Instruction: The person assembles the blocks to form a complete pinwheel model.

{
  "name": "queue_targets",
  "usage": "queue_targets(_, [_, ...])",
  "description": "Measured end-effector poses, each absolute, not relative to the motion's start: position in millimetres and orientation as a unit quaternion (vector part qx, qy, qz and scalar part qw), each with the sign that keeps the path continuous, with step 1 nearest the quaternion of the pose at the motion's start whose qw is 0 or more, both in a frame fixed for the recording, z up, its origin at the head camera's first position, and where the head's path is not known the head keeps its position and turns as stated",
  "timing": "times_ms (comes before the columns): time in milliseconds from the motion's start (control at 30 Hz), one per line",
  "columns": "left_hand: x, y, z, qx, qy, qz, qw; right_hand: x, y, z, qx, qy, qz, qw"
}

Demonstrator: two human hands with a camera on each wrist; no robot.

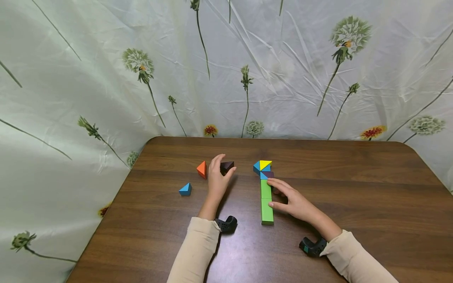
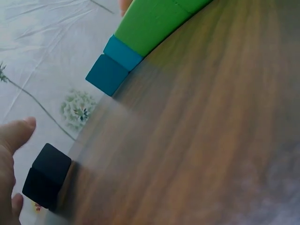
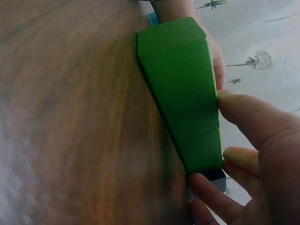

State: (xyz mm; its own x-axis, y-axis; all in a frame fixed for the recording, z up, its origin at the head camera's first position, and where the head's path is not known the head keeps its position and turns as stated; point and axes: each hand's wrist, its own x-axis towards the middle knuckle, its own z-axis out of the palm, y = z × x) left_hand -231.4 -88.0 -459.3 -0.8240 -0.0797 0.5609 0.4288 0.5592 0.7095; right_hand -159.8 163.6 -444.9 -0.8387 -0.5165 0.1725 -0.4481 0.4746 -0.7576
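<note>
My left hand [image 1: 217,177] is beside a dark purple triangular block [image 1: 228,165], thumb and fingers spread around it. In the left wrist view the thumb [image 2: 21,131] stands apart from that dark block. Two green blocks [image 1: 267,212] lie end to end in a column. At its far end sit small blue, yellow [image 1: 264,164] and purple [image 1: 269,174] pieces. My right hand [image 1: 297,202] rests along the column's right side. Its thumb touches the nearer green block, and its fingertips are at the far end of the other, by the purple piece.
An orange triangular block [image 1: 202,170] and a blue one [image 1: 185,190] lie left of my left hand. The brown wooden table [image 1: 354,188] ends at the back against a flower-print curtain [image 1: 283,78]. Each wrist wears a black device [image 1: 313,247].
</note>
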Motion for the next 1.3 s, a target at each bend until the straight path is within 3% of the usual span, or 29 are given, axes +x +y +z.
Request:
queue_targets(500, [-237,-98,-463,-0.031,-0.879,-0.434,0.194,-160,164,-446,-0.284,0.858,-0.426,0.037])
queue_targets(1300, [-241,-89,-449,-0.163,-0.887,-0.405,0.15,-161,164,-445,-0.279,0.858,-0.428,0.045])
